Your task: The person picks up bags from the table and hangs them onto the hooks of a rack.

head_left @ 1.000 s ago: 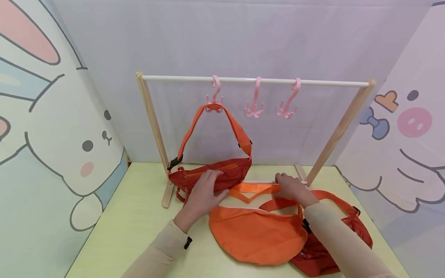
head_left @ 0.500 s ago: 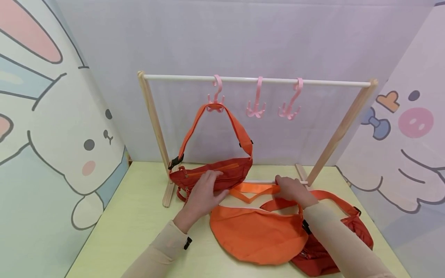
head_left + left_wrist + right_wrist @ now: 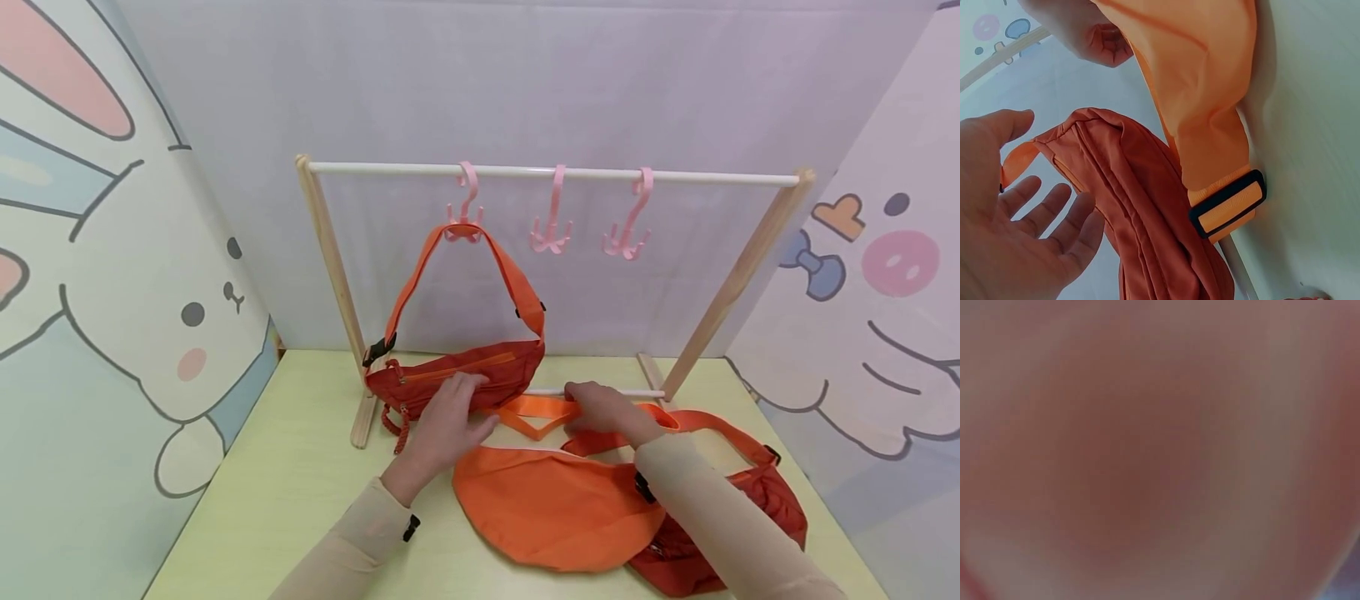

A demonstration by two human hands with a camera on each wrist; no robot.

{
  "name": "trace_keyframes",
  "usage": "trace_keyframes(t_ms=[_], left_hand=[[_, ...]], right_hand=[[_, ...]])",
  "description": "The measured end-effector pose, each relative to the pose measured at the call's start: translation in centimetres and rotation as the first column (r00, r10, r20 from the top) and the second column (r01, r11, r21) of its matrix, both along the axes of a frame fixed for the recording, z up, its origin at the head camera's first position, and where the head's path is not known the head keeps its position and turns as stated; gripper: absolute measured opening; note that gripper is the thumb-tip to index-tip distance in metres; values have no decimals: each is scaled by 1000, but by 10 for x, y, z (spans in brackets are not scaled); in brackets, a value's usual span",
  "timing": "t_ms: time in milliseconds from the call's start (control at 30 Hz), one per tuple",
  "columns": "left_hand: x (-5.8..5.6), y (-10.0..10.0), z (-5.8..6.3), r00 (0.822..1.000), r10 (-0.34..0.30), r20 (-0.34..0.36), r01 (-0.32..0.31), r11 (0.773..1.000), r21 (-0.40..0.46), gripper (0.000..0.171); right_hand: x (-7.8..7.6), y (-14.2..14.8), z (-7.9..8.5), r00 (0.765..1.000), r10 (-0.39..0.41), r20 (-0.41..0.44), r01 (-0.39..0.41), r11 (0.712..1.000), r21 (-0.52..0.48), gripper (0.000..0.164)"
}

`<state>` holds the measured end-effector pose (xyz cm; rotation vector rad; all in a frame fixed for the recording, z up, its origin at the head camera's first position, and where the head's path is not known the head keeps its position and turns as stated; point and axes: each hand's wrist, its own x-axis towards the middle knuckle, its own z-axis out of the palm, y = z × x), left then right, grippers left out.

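A dark red waist bag [image 3: 457,375] hangs by its orange strap from the left pink hook, tilted lower at its left end. My left hand [image 3: 448,425] is in front of it with fingers relaxed; the left wrist view shows the palm [image 3: 1016,231] facing the bag with nothing gripped. To the right, my right hand [image 3: 603,410] grips the strap [image 3: 540,407] of an orange crescent-shaped waist bag [image 3: 558,508] lying on the table. Its curled fingers [image 3: 1107,44] show in the left wrist view. The right wrist view is too blurred to read.
A rack with a white rod [image 3: 420,169] and wooden legs stands at the back. Two more pink hooks [image 3: 552,233] hang right of the loaded one. Another red bag [image 3: 772,500] lies at the right, partly under my right forearm and the orange bag.
My right hand has moved left along the orange strap, and a strap loop now shows to its right. My left hand has shifted slightly right and down. The red bag hangs as before.
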<state>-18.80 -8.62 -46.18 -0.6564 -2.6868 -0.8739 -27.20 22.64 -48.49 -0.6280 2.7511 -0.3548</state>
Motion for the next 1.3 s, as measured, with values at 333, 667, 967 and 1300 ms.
trace_keyframes(t_ms=[333, 667, 967, 1300], left_hand=[[-2, 17, -5, 994, -82, 72, 89, 991, -102, 60], [-1, 34, -14, 982, -172, 73, 180, 978, -110, 59], [-4, 47, -25, 969, -220, 112, 234, 962, -138, 66], [-9, 54, -33, 968, -207, 141, 226, 964, -142, 68]], right_hand=[[2, -21, -4, 999, 50, 12, -49, 997, -52, 34], [6, -21, -4, 989, 137, -55, -141, 988, -57, 22], [19, -24, 3, 967, 214, -135, -222, 974, -44, 24], [34, -28, 17, 956, 233, -177, -244, 969, -42, 26]])
